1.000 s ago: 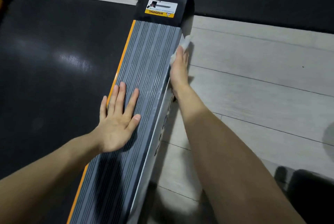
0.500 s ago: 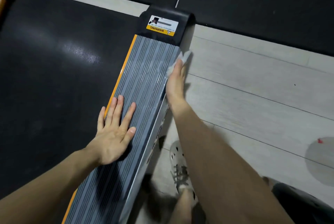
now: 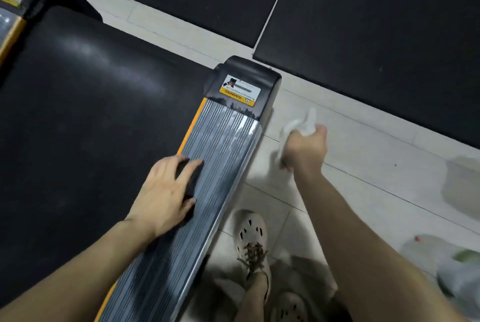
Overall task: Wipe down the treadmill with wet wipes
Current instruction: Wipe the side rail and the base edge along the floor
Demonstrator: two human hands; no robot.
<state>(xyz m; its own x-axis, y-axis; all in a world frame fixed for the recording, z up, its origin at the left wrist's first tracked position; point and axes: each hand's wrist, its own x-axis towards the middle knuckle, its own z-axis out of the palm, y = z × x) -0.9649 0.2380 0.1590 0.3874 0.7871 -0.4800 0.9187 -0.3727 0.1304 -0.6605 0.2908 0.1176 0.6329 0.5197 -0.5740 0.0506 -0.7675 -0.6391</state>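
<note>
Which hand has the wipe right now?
The right hand grips the crumpled white wipe, held over the floor beside the treadmill; the left hand holds nothing and rests on the grey ribbed side rail.

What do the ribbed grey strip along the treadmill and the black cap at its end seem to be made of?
Strip: probably grooved plastic or rubber, grey, with fine lengthwise ribs; its bright outer edge looks like metal. Cap: likely moulded plastic, smooth, slightly glossy black, with rounded corners.
</note>
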